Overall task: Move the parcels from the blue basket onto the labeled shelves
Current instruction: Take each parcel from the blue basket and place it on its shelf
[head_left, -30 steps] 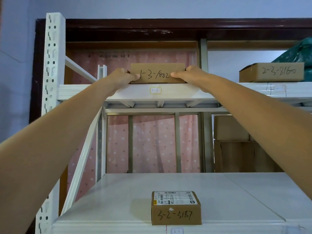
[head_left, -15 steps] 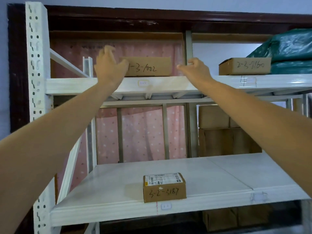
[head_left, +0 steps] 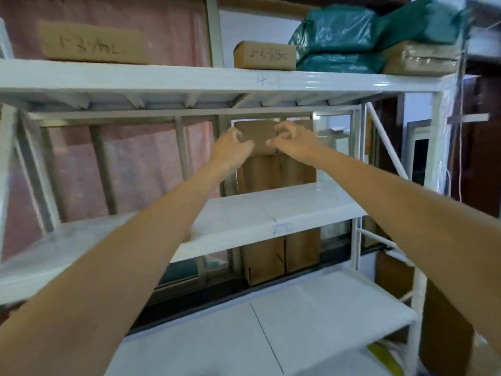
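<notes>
A flat cardboard parcel (head_left: 92,46) with handwritten numbers lies on the top white shelf (head_left: 189,77) at the upper left. My left hand (head_left: 230,149) and my right hand (head_left: 291,141) hang in the air below that shelf, close together, fingers loosely curled, holding nothing. They are in front of brown cartons (head_left: 273,169) behind the rack. A second labelled cardboard parcel (head_left: 264,55) sits on the top shelf to the right. The blue basket is out of view.
Green plastic-wrapped bundles (head_left: 352,36) and a taped brown package (head_left: 423,58) fill the top shelf's right end. A middle shelf (head_left: 284,210) and a lower shelf (head_left: 311,316) are white. The rack's right upright (head_left: 439,142) stands by dark wooden furniture (head_left: 477,147).
Both hands have let go of the parcel on the top shelf and dropped below it, drawing together. The view has swung right and down; the parcel on the middle shelf is out of sight.
</notes>
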Motion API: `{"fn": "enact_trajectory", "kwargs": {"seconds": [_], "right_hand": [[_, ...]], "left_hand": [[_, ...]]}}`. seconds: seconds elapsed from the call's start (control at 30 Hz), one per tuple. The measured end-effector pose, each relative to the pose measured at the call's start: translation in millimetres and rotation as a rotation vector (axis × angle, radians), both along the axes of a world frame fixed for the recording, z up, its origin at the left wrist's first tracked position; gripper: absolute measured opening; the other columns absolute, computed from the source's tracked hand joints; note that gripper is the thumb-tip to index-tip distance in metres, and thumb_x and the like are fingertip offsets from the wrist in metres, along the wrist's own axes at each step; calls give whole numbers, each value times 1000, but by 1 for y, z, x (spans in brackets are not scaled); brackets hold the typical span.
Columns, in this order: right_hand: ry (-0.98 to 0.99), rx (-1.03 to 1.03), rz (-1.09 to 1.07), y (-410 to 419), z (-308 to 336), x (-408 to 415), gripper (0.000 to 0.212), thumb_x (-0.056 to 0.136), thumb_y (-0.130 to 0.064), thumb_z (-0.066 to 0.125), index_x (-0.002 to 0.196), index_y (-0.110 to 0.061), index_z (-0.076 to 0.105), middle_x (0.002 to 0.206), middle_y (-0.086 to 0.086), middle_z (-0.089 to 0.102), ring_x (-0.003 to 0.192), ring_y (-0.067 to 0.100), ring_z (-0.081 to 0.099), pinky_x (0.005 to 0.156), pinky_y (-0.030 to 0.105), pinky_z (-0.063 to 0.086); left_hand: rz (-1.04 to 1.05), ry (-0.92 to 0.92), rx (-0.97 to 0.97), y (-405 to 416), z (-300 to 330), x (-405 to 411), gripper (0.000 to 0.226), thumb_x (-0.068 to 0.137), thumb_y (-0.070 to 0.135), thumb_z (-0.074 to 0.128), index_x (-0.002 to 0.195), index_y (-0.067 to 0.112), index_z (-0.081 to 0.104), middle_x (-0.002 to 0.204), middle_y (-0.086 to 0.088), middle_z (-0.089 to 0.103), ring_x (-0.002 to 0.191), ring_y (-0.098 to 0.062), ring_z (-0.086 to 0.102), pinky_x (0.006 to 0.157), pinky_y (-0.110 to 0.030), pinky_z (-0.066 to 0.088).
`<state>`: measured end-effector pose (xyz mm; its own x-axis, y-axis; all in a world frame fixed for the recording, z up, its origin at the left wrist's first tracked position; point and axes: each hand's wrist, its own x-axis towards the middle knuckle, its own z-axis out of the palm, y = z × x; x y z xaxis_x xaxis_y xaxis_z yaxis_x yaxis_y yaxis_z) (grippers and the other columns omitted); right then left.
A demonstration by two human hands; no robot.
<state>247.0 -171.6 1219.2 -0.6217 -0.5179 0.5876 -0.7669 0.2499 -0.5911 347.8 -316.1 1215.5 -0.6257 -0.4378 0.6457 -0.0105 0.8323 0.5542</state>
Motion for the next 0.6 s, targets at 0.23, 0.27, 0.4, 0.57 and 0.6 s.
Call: {"fn": "enact_trajectory", "kwargs": {"seconds": [0.23, 0.27, 0.4, 0.57, 0.6], "right_hand": [[-197, 219, -126, 191, -101, -71, 64, 88, -46, 64, 143, -21, 42, 136, 7, 54, 118, 22, 52, 90, 26, 36], [-224, 251, -142, 218, -115, -80, 64, 89, -46, 64, 143, -22, 42, 137, 7, 53, 120, 23, 52, 91, 26, 37], [-302, 333, -208, 312, -165, -113, 58, 90, -39, 65, 139, -17, 45, 136, 10, 55, 120, 27, 54, 97, 31, 40], [-396, 361, -287, 394, -217, -163, 59, 88, -42, 65, 137, -15, 46, 132, 12, 57, 114, 28, 55, 98, 39, 45], [-427, 369, -302, 407, -228, -173, 62, 87, -42, 66, 140, -17, 43, 133, 11, 56, 112, 27, 56, 98, 39, 47]], "left_hand": [[-141, -308, 233, 139, -110, -86, 33, 88, 39, 54, 113, 17, 52, 107, 0, 52, 95, -17, 49, 79, -30, 38], [-160, -335, 257, 160, -123, -95, 30, 88, 38, 54, 110, 17, 51, 100, 1, 51, 89, -15, 47, 79, -30, 37], [-227, -446, 279, 234, -165, -130, 20, 88, 34, 53, 72, 23, 45, 76, 1, 43, 73, -18, 44, 73, -31, 34], [-248, -551, 325, 291, -218, -180, 29, 91, 35, 53, 67, 26, 39, 70, 7, 36, 62, -8, 36, 60, -29, 30], [-256, -573, 328, 299, -229, -192, 29, 90, 35, 53, 67, 26, 39, 70, 6, 36, 62, -8, 36, 61, -30, 30]]}}
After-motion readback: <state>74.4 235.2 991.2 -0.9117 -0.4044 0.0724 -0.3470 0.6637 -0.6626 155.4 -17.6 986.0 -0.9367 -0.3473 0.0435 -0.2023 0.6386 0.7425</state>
